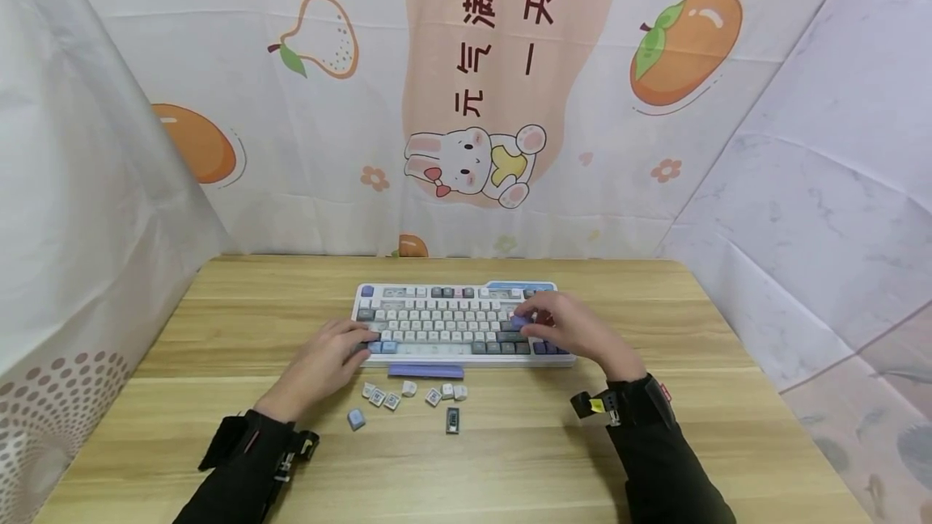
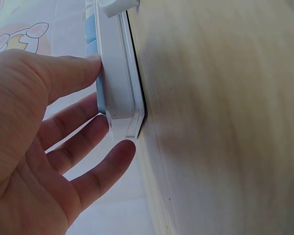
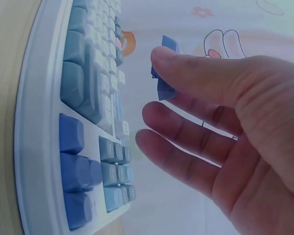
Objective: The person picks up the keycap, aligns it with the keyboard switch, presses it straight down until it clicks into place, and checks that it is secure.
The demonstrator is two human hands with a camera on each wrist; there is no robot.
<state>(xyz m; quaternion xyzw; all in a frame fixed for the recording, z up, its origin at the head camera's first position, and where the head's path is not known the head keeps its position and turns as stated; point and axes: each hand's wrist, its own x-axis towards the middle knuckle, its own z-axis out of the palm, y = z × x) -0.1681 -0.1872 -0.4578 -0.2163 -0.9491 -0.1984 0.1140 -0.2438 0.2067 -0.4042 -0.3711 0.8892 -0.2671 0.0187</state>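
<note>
A white keyboard with grey, white, blue and purple keycaps lies at the middle of the table, with some places on it bare of caps. Between thumb and index finger, my right hand pinches a purple-blue keycap above the right part of the keyboard. The other fingers of that hand are bent and spread in the right wrist view. My left hand rests at the keyboard's front left corner. Its thumb touches the front edge beside the light blue keycaps, and its relaxed fingers lie along the left end.
A long purple spacebar lies just in front of the keyboard. Nearer me are several loose white keycaps, a blue-grey keycap and a small dark rectangular piece. A printed curtain hangs behind the wooden table.
</note>
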